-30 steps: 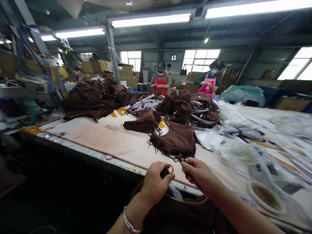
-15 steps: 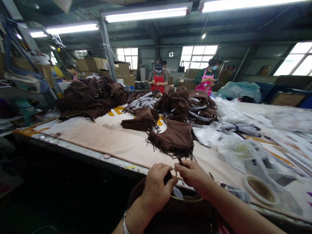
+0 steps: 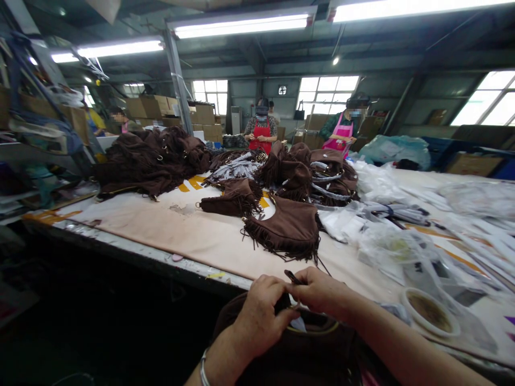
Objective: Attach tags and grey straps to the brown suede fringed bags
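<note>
A dark brown bag [image 3: 293, 354] with a gold zipper edge is low in the view, below the table's front edge. My left hand [image 3: 263, 313] is closed on the bag's top beside its opening. Close against it, my right hand [image 3: 317, 289] pinches a dark strip [image 3: 293, 277] whose end sticks up past the fingers. A bit of pale lining or paper shows in the opening under the hands. Beyond them on the table lies a brown fringed bag [image 3: 287, 222], with a smaller fringed piece [image 3: 231, 199] at its left.
The pale table [image 3: 161, 230] holds a brown heap [image 3: 153, 158] at left and more bags [image 3: 306, 171] at the back. Plastic wrapping [image 3: 402, 241] and a round dish [image 3: 430, 312] are at right. Two people in aprons stand across the table; others are farther left.
My right hand has moved slightly down and in against my left hand. The dark strip tilts more to the left, and the ring seen between the hands is now mostly covered.
</note>
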Motion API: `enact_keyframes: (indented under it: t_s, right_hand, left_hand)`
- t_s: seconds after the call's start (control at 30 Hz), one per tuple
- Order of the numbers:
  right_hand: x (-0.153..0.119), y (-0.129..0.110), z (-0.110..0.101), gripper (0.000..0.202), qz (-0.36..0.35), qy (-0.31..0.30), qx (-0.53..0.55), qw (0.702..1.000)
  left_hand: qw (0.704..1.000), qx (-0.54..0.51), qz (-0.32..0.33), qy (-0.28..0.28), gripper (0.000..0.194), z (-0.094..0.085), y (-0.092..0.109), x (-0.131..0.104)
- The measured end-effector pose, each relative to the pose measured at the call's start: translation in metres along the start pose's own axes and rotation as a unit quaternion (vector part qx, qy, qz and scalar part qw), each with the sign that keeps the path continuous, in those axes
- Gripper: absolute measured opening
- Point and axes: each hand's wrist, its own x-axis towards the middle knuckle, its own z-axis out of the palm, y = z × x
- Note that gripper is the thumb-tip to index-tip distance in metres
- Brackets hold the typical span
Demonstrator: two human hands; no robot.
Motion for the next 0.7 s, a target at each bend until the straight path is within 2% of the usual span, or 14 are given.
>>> enact_keyframes:
  t_s: [0.1, 0.17, 0.23, 0.33, 0.47, 0.6, 0.7]
  right_hand:
    - [-0.001, 0.001, 0.003, 0.029, -0.042, 0.003, -0.005, 0.999]
    - [0.0, 0.003, 0.008, 0.028, -0.077, 0.034, 0.027, 0.996]
    - [0.003, 0.006, 0.015, 0.028, -0.083, 0.081, 0.092, 0.989]
    - [0.012, 0.009, 0.027, 0.029, -0.06, 0.148, 0.186, 0.969]
    - [0.023, 0.012, 0.044, 0.034, -0.035, 0.194, 0.243, 0.95]
    - [0.023, 0.012, 0.053, 0.04, -0.019, 0.179, 0.298, 0.937]
    - [0.017, 0.011, 0.044, 0.045, -0.022, 0.136, 0.317, 0.938]
  left_hand:
    - [1.0, 0.023, -0.005, -0.012, 0.04, -0.001, -0.004, -0.001]
    - [0.999, 0.029, -0.02, -0.024, 0.045, 0.0, -0.008, -0.003]
    - [0.999, 0.032, -0.03, -0.024, 0.052, 0.004, -0.013, -0.005]
    - [0.998, 0.046, -0.037, 0.008, 0.06, 0.017, -0.021, -0.008]
    - [0.995, 0.054, -0.056, 0.068, 0.053, 0.03, -0.027, -0.009]
    - [0.994, 0.046, -0.059, 0.081, 0.044, 0.026, -0.026, -0.005]
    - [0.996, 0.041, -0.051, 0.057, 0.036, 0.017, -0.023, -0.002]
